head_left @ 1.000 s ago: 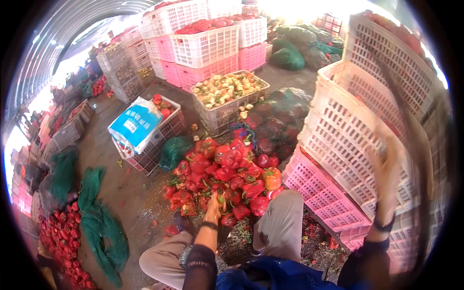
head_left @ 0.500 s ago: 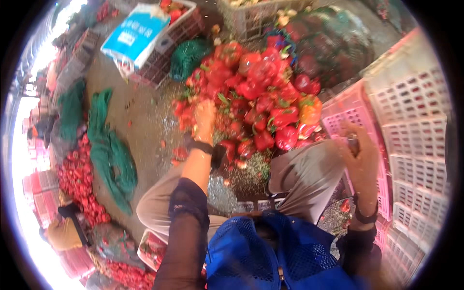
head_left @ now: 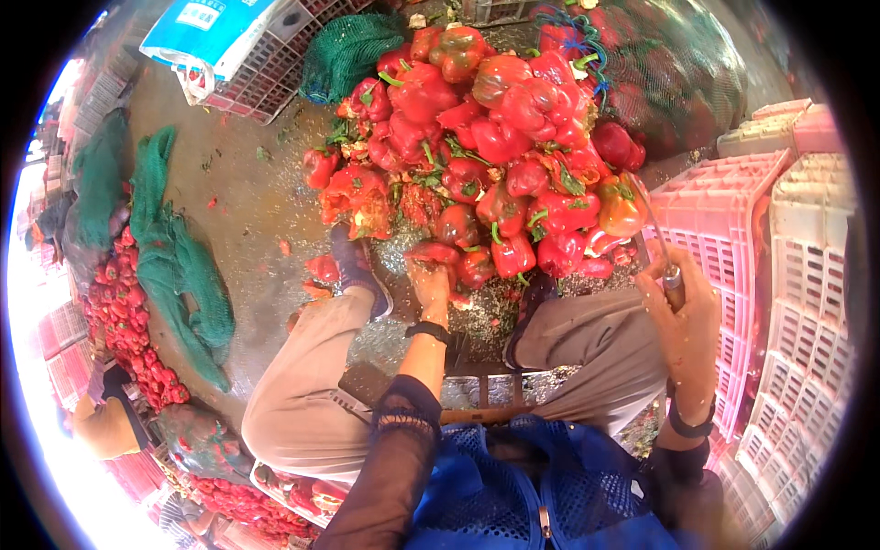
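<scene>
A large heap of red bell peppers [head_left: 500,137] lies on the wet floor in front of my feet. At its near edge my left hand [head_left: 428,286] is closed round a red bell pepper [head_left: 433,252], its fingers partly hidden by the pepper. Off to the right, beside my knee, my right hand [head_left: 687,321] grips a small knife [head_left: 674,286] by its wooden handle. The thin blade points up and away toward the heap, apart from any pepper.
Pink plastic crates [head_left: 724,206] and white crates [head_left: 807,266] stand close on the right. A filled mesh sack [head_left: 674,82] lies behind the heap. A crate with a blue bag [head_left: 215,32] is at the far left, and green netting [head_left: 183,266] lies on the floor.
My left hand has drawn back from the heap toward me and now has a pepper in it. My right hand keeps the knife beside my knee. The view has shifted.
</scene>
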A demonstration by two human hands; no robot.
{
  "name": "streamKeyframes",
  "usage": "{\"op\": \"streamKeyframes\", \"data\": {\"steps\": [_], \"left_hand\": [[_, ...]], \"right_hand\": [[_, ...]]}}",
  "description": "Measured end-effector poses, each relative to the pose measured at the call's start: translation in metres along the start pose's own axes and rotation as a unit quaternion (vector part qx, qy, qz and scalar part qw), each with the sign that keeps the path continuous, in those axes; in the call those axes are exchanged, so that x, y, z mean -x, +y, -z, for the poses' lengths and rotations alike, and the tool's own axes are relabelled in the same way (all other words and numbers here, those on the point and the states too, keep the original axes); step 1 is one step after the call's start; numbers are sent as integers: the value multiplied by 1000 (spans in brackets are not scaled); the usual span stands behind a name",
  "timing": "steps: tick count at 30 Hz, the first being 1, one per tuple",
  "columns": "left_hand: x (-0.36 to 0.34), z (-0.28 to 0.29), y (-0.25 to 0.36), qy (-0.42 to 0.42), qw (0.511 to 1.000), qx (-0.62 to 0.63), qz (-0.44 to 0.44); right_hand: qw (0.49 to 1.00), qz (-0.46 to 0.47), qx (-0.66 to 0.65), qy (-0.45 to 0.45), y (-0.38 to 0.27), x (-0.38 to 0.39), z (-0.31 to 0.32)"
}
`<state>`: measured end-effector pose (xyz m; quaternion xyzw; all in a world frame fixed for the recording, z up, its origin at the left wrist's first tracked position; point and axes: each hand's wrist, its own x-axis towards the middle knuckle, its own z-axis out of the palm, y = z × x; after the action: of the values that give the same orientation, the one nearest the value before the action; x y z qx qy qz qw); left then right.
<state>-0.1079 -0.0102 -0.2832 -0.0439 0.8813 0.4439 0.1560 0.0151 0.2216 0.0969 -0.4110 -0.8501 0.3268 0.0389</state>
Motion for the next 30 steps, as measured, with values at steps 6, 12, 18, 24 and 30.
{"op": "streamKeyframes", "data": {"steps": [6,12,18,24,30], "left_hand": [[-33,25,40,-15,940,-273,-204],[-34,59,42,-231,837,-346,-355],[-14,80,131,-246,954,-36,-165],[67,99,265,-363,840,402,-3],[168,82,344,-399,795,411,-198]], "right_hand": [[998,-27,52,-29,-1,5,-18],[995,77,4,-68,15,8,-35],[989,145,-37,-18,7,8,-52],[975,207,-57,57,0,16,-46],[962,6,-269,-49,36,49,57]]}}
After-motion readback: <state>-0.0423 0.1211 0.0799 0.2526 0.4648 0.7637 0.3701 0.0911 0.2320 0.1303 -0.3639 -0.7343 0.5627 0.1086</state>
